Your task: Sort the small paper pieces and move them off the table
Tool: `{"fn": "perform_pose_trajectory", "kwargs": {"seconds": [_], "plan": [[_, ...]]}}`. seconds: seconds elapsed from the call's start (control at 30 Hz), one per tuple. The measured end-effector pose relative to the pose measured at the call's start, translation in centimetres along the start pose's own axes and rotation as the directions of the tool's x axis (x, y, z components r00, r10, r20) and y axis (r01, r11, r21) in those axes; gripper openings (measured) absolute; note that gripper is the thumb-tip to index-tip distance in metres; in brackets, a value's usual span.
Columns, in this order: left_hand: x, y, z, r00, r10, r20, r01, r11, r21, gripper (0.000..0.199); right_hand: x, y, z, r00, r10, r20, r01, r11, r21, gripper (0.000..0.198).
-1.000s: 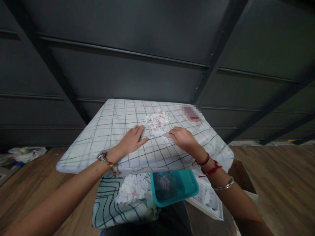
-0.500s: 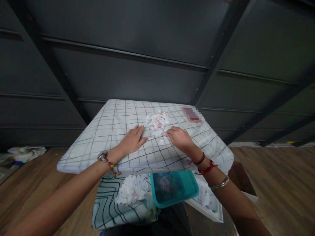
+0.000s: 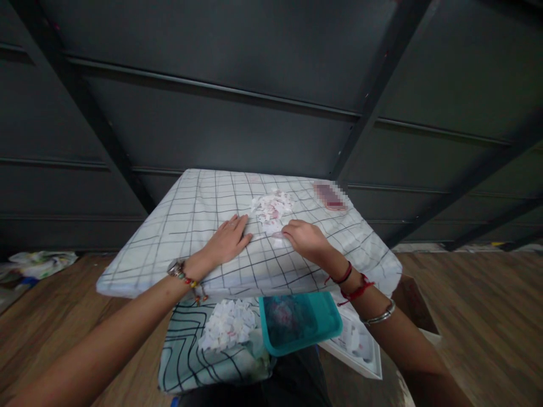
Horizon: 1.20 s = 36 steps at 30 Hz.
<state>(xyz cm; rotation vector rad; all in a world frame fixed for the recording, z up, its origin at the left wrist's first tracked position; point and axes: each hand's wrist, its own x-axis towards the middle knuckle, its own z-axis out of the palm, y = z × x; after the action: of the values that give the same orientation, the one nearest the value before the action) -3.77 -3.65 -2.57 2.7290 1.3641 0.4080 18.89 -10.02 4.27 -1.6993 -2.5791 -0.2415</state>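
Observation:
My left hand lies flat on the white checked tablecloth, its fingers stretched out beside a pile of small white paper-like pieces. Across from it, my right hand is closed in a pinch on a small thin pinkish piece at the near edge of that pile. The piece is too small and blurred to name its kind. Some bits in the pile carry pink marks.
Below the table edge, a teal plastic container holds dark, unclear contents. Left of it, a larger heap of white pieces rests on a green patterned cloth. A white box stands at right. A pixelated flat object lies at the table's far right.
My right hand has shifted slightly left with the pinkish piece, which now lies over the spot where a small white bit showed. My left hand stays flat in place.

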Motion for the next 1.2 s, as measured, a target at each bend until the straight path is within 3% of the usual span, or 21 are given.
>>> {"fn": "perform_pose_trajectory", "kwargs": {"seconds": [0.33, 0.47, 0.67, 0.8, 0.97, 1.2], "plan": [[0.1, 0.0, 0.0, 1.0, 0.003, 0.006, -0.002, 0.999, -0.035, 0.062, -1.1, 2.7, -0.2, 0.985, 0.168, 0.034, -0.167, 0.986, -0.01, 0.029], [0.0, 0.0, -0.1, 1.0, 0.002, 0.014, -0.002, 1.0, -0.007, 0.063, -0.9, 3.7, 0.3, 0.995, 0.104, -0.004, -0.103, 0.989, 0.107, 0.027], [0.0, 0.1, -0.1, 1.0, 0.004, 0.024, -0.004, 1.0, -0.005, 0.062, -3.1, 5.1, 1.6, 0.99, -0.072, -0.123, 0.103, 0.959, 0.264, 0.027], [0.0, 0.0, -0.1, 0.999, -0.007, 0.033, 0.007, 1.0, -0.006, 0.063, -3.5, 5.4, 1.7, 0.98, -0.047, -0.191, 0.101, 0.954, 0.283, 0.024], [0.0, -0.1, 0.0, 1.0, 0.005, 0.029, -0.005, 1.0, 0.006, 0.062, -4.0, 4.7, 1.9, 0.981, -0.049, -0.189, 0.104, 0.95, 0.296, 0.025], [0.1, 0.1, -0.2, 0.999, -0.012, 0.043, 0.012, 1.0, 0.008, 0.064, -7.6, 1.2, 0.8, 0.996, -0.011, -0.091, 0.038, 0.952, 0.304, 0.025]]}}
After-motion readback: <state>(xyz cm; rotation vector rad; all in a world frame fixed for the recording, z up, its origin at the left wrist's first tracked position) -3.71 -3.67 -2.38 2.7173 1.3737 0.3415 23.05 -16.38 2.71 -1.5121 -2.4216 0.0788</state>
